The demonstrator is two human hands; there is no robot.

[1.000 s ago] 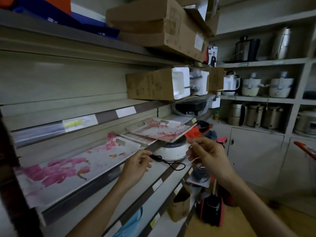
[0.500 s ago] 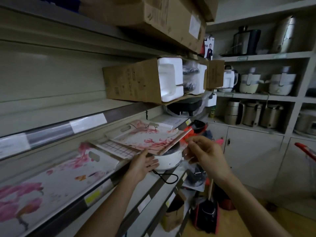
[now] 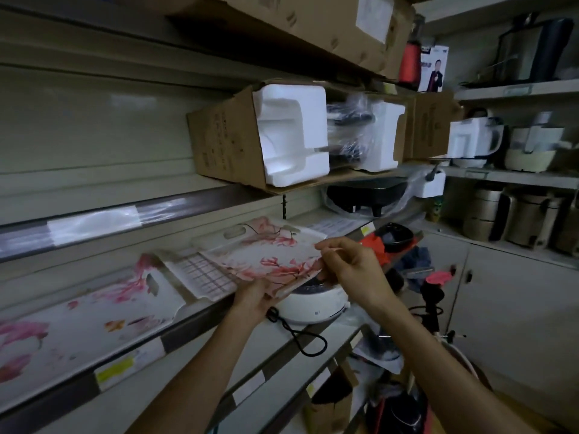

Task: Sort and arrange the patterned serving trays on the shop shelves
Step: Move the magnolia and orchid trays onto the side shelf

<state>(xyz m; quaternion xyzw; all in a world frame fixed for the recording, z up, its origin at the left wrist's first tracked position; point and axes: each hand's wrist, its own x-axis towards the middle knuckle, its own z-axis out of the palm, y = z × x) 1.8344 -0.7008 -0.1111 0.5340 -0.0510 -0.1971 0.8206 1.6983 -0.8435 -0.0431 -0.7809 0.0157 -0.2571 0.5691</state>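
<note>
Three patterned serving trays along shop shelf. Nearest-right floral tray [image 3: 269, 255]: white, pink-red branch blossoms, cut-out handle slot at far end, tilted with near edge raised off shelf, overlapping the checked one. Checked tray [image 3: 208, 275]: white with pinkish grid, lying flat beneath it, near corner at shelf edge. Large blossom tray [image 3: 94, 311]: white, bold pink flowers, handle slot at right end, lying flat at left, just beside checked tray, running out of frame.
</note>
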